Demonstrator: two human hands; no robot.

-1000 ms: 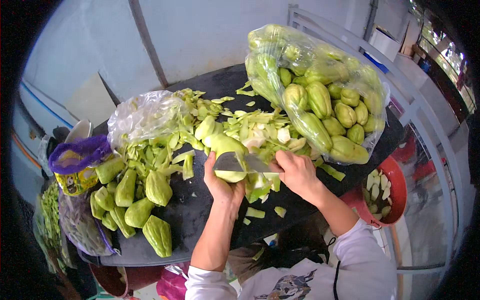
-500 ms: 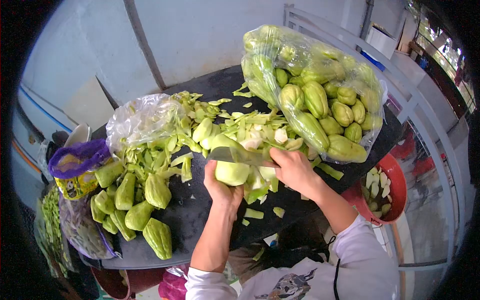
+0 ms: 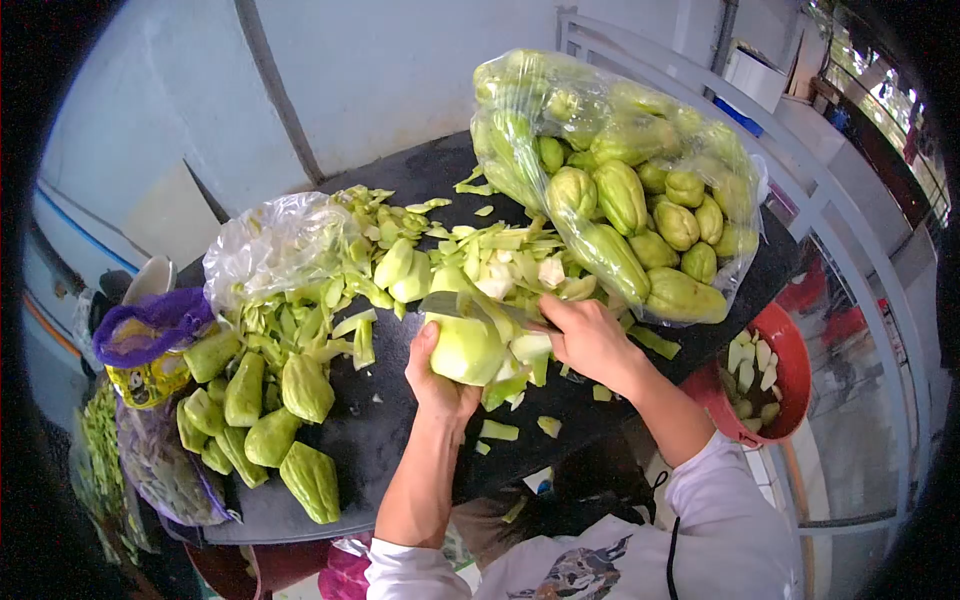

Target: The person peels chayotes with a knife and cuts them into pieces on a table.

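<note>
A pale, largely peeled chayote [image 3: 466, 350] sits in my left hand [image 3: 440, 385], whose fingers wrap round its left and under sides. My right hand [image 3: 580, 335] grips a knife [image 3: 480, 308] by its handle, mostly hidden in the fist. The broad blade lies across the top of the chayote, touching it. Just beyond them is a heap of green peelings [image 3: 515, 250] with paler pieces among it. Several unpeeled chayotes [image 3: 310, 480] lie on the dark table to the left of my left hand.
A clear plastic bag full of chayotes [image 3: 620, 190] stands at the back right. A crumpled plastic bag [image 3: 275, 245] and a purple-edged net bag [image 3: 165, 480] are at the left. A red bucket [image 3: 785, 400] with cut pieces stands below the table's right edge [image 3: 785, 255].
The knife blade has shifted and tilted over the chayote, with its tip lower on the left. More of the chayote's pale flesh shows. The view has shifted slightly.
</note>
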